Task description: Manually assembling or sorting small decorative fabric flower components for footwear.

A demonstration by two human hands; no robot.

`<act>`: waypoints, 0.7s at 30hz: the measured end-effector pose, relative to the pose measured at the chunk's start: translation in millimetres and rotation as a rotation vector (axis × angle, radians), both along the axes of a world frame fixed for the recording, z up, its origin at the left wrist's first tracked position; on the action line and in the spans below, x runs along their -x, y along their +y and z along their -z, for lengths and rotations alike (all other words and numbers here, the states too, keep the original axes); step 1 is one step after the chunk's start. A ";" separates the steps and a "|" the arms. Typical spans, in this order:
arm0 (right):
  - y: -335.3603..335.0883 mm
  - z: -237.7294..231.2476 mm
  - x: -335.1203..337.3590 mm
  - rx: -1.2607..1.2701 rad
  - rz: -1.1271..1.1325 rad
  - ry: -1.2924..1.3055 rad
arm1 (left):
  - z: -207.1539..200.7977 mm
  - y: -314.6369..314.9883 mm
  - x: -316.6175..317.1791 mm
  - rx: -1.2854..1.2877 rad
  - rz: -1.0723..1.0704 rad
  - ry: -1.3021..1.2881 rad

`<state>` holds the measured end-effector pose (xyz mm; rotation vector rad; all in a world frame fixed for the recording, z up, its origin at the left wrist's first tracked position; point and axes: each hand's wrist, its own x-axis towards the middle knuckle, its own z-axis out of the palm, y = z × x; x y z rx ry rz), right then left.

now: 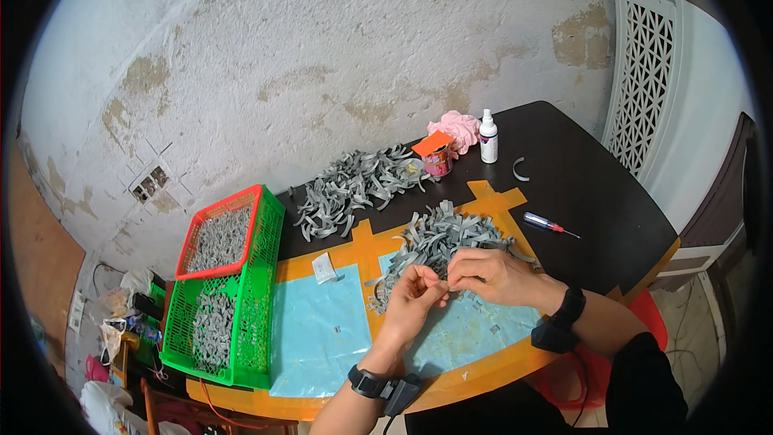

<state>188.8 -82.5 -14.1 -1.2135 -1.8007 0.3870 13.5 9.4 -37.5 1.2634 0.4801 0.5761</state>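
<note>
My left hand [413,304] and my right hand [498,277] meet at the near edge of a heap of grey curved strips [448,234]. Fingertips of both hands are pinched together, almost touching. Whatever they grip is too small and covered to name. Under them lies a light blue plastic sheet [491,338] with a few tiny grey pieces scattered on it. A second, larger heap of the same grey strips [354,185] spreads out farther back, against the wall side of the table.
At left a green basket [256,314] holds small grey pieces; a red basket [211,272] of similar pieces rests on it. A white packet [324,268], screwdriver [544,222], white spray bottle [489,141], pink cloth [459,129] and tin [437,164] with orange card stand or lie about.
</note>
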 end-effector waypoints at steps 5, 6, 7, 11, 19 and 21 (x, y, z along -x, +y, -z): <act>1.3 -0.4 -3.5 0.036 -0.082 0.099 | -14.6 0.6 4.5 0.051 0.025 0.020; 1.8 0.4 -3.5 0.094 -0.108 0.193 | -15.9 2.1 5.9 0.074 0.009 0.017; 2.0 1.2 -3.2 0.152 -0.133 0.287 | -17.2 3.3 7.7 0.096 -0.007 0.013; 5.2 11.4 -5.5 0.173 -0.202 0.497 | -13.9 12.1 11.1 0.135 -0.024 -0.046; 1.1 1.5 -8.1 0.338 -0.209 0.685 | -18.0 -3.5 1.5 -0.383 -0.043 -0.026; 0.5 -1.4 -6.3 0.363 -0.223 0.678 | -18.7 -5.4 2.0 -0.347 0.014 -0.095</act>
